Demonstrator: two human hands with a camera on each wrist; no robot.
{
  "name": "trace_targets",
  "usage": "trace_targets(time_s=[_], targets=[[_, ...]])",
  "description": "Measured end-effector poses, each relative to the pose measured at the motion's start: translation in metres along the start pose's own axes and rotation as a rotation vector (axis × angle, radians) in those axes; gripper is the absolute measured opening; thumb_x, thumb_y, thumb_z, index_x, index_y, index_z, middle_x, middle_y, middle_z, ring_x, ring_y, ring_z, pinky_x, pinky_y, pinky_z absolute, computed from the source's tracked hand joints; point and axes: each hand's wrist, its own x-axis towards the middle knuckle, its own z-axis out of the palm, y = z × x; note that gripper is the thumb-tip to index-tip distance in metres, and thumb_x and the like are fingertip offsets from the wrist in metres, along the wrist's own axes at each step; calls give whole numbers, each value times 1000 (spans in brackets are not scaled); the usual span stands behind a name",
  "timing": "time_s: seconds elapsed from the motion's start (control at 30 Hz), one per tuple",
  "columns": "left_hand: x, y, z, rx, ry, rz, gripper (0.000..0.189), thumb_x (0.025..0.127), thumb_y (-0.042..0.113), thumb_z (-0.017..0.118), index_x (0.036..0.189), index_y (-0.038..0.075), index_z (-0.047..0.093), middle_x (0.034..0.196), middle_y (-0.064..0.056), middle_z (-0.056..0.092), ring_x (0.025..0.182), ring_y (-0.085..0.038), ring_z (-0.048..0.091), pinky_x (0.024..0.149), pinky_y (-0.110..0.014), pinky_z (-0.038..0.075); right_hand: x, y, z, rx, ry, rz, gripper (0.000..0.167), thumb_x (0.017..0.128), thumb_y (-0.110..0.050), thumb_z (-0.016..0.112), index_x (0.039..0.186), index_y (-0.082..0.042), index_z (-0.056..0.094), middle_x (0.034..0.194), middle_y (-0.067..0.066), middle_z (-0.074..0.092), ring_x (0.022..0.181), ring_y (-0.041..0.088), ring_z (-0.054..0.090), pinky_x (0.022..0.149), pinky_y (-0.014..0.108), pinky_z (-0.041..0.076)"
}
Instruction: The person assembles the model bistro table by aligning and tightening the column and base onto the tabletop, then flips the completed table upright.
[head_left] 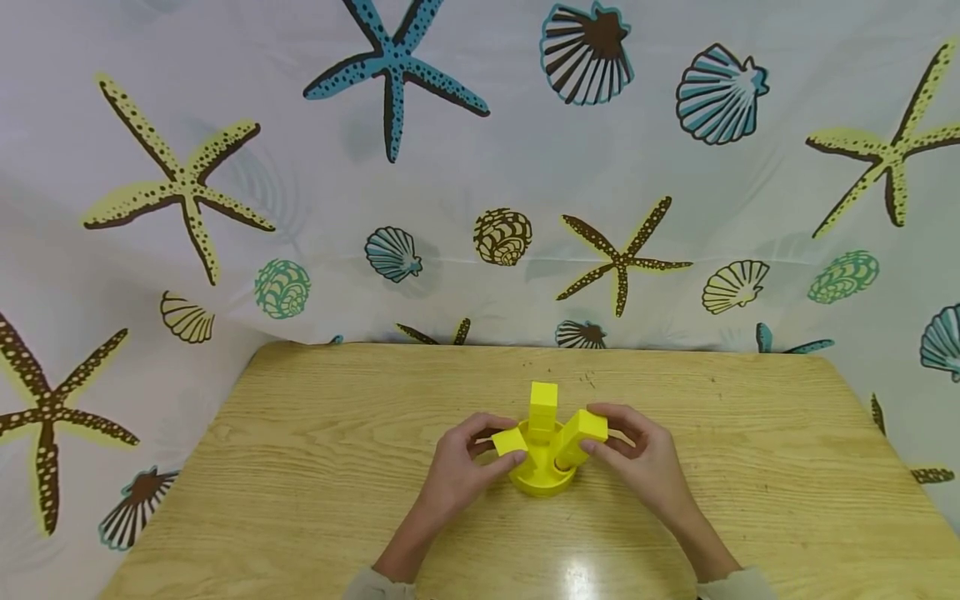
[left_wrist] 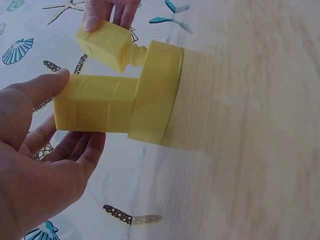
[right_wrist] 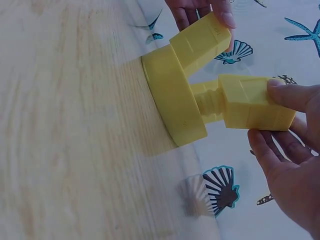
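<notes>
A round yellow base (head_left: 542, 485) sits on the table with three yellow square blocks standing in it. My left hand (head_left: 459, 467) pinches the left block (left_wrist: 90, 102) between thumb and fingers; in the left wrist view this block reaches down to the base's rim. With thumb and fingertips, my right hand (head_left: 651, 462) holds the right block (right_wrist: 255, 102), which tilts outward. Its ridged round neck (right_wrist: 211, 102) shows between block and base in the right wrist view. The rear block (head_left: 543, 404) stands upright, touched by neither hand.
Wooden tabletop (head_left: 322, 467) extends around the base on all sides. Behind it and at both sides hangs a white cloth (head_left: 450, 192) printed with starfish and shells, meeting the table's back edge.
</notes>
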Motion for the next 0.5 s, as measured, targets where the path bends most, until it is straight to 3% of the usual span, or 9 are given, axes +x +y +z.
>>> trace_targets(time_s=[0.5], targets=[[-1,1,2,-16,11,2,34,89,9,81,120,1,69,122,-9,66,117,-26,62,99,-34,54,-2,1,6,-58,-43,-5,39,89,-4,80,126,-2,68,130,14,65,119,28,63,97,32,55]])
